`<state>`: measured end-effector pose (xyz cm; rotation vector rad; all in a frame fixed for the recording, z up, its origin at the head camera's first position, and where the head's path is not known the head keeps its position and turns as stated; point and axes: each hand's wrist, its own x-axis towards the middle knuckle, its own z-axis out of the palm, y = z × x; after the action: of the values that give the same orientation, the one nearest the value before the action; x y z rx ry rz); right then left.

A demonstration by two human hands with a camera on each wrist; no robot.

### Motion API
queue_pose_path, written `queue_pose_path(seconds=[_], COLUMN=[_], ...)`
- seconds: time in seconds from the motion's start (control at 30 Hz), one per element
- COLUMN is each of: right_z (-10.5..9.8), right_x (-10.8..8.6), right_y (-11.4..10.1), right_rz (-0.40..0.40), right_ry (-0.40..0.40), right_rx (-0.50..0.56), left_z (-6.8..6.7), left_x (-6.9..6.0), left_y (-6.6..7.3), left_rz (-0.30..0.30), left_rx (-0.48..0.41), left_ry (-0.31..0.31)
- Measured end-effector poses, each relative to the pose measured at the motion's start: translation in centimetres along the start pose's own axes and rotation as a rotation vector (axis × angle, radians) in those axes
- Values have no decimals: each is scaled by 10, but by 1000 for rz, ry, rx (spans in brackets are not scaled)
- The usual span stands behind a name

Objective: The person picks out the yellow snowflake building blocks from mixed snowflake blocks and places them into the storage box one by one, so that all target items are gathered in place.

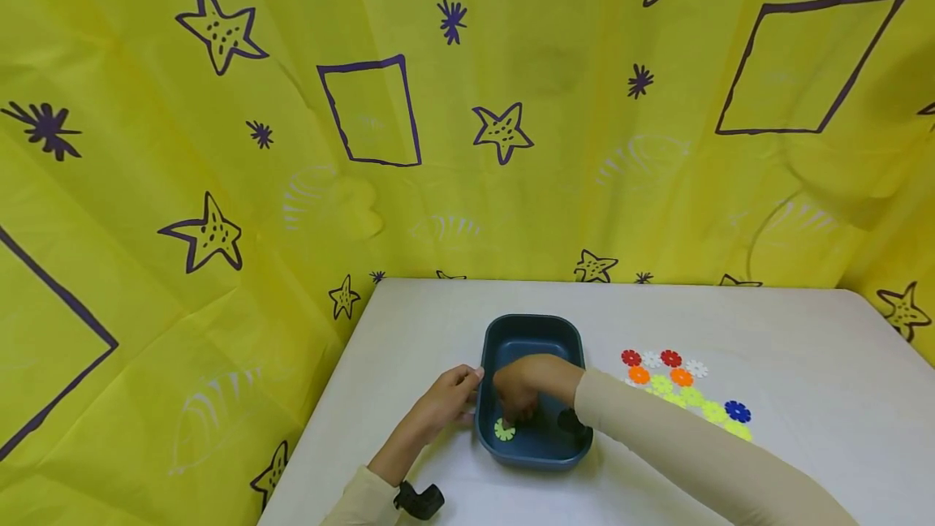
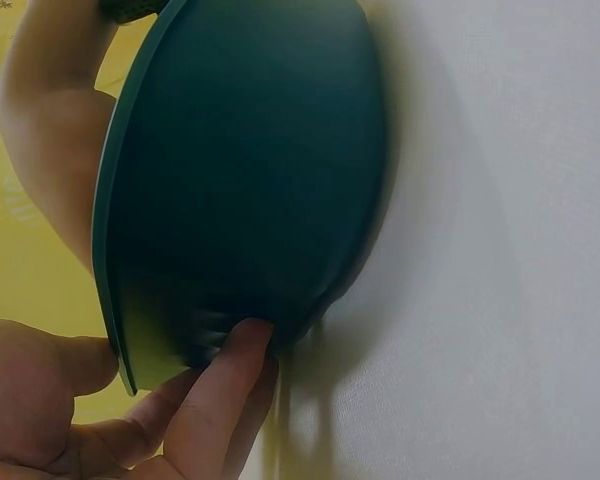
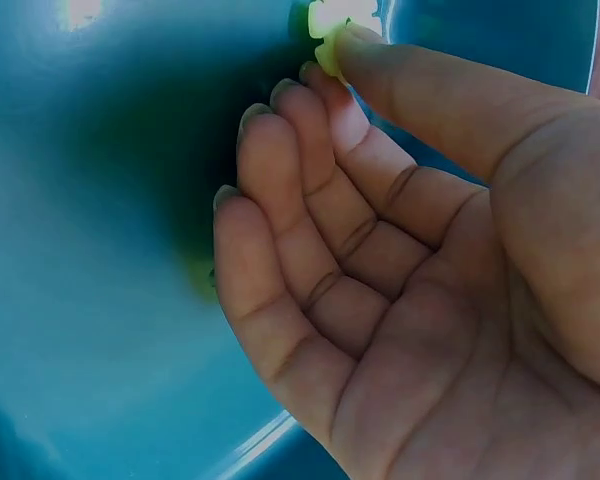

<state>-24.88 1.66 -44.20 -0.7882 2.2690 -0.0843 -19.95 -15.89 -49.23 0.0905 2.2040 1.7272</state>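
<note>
A dark blue-green plastic tub (image 1: 533, 457) with rounded corners stands on the white table. My left hand (image 1: 447, 398) grips its left side, with the thumb at the rim and the fingers against the outer wall (image 2: 250, 180). Down inside the tub, my right hand (image 1: 522, 386) pinches a yellow-green flower-shaped disc (image 3: 340, 22) between thumb and index finger. The other fingers (image 3: 265, 170) are bent and hang beside it. From the head view, this disc (image 1: 504, 429) shows near the tub's lower left corner. A yellowish patch behind the right fingers is too hidden to make out.
Right of the tub, several flower-shaped discs lie on the table: red (image 1: 670, 358), white (image 1: 697, 368), orange (image 1: 682, 377), yellow-green (image 1: 713, 411) and blue (image 1: 738, 411). The right sleeve (image 1: 679, 445) covers part of that area. A yellow patterned curtain (image 1: 511, 209) hangs around the table (image 1: 431, 315).
</note>
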Motion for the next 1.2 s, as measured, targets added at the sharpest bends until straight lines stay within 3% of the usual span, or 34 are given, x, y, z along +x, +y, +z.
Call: queue_pose_path(seconds=[0.67, 1.2], right_z=[9, 10], right_x=[-5, -7], right_y=[-13, -13], right_rz=[62, 59], right_ry=[42, 73], right_rx=[-45, -54], left_z=[1, 0], left_x=[-1, -3], left_y=[1, 2], left_rz=[-4, -1], left_rx=[22, 26], left_ry=[8, 3])
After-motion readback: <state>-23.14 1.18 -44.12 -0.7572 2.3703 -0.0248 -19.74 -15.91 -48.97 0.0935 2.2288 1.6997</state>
